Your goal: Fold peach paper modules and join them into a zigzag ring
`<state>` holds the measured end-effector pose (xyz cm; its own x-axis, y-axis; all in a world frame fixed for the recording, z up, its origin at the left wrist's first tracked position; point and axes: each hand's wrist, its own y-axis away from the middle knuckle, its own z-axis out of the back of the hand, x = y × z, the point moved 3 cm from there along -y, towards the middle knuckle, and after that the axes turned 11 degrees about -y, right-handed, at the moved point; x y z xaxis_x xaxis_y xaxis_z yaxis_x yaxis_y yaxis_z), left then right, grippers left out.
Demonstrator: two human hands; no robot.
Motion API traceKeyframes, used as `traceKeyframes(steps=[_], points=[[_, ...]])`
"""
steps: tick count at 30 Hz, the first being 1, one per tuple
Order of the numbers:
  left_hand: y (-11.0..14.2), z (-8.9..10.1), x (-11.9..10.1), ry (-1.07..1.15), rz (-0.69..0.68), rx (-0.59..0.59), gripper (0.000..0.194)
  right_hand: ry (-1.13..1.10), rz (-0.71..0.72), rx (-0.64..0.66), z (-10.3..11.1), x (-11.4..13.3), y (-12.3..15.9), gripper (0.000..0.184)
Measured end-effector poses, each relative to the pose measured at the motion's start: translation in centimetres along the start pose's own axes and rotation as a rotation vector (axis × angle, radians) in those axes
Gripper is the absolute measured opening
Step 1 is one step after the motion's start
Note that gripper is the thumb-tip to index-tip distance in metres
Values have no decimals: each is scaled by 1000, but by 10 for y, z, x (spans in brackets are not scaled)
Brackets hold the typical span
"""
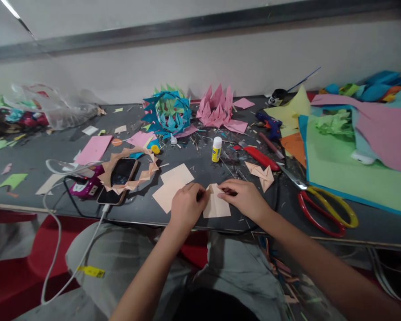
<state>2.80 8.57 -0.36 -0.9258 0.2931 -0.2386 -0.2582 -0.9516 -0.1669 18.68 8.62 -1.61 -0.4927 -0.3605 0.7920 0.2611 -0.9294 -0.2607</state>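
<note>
A small creased sheet of peach paper [217, 207] lies at the front edge of the dark table. My left hand [187, 203] pinches its upper left side, and my right hand [245, 196] pinches its upper right side with curled fingers. Left of it rest flat peach paper squares [175, 180], partly behind my left hand. Folded peach pieces [262, 174] lie to the right of my right hand. A glue stick [216, 149] with a white cap stands upright just beyond the hands. Farther left, a peach paper ring with points [130, 185] lies over a phone [122, 171].
Large scissors [321, 207] and a red-handled cutter [262, 157] lie at right, beside stacked coloured sheets [354, 174]. Blue-green [169, 111] and pink [215, 107] spiky paper crowns stand at the back. A purple power adapter [87, 185] trails a white cable [58, 249] over the left edge.
</note>
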Motion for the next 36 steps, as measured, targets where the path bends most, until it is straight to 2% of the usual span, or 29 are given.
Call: traceKeyframes(steps=[3, 9, 17, 22, 36], points=[[1, -2, 1, 55, -40, -17, 8, -33, -30, -71, 0, 0, 5, 10], [-2, -3, 3, 138, -229, -28, 11, 42, 114, -52, -5, 0, 7, 16], [3, -4, 7, -9, -467, -85, 19, 122, 189, -42, -7, -3, 8, 19], [6, -9, 7, -102, -516, -85, 21, 206, 297, 17, -9, -1, 9, 20], [7, -11, 1, -178, -615, -52, 21, 278, 404, 119, -4, -1, 9, 22]])
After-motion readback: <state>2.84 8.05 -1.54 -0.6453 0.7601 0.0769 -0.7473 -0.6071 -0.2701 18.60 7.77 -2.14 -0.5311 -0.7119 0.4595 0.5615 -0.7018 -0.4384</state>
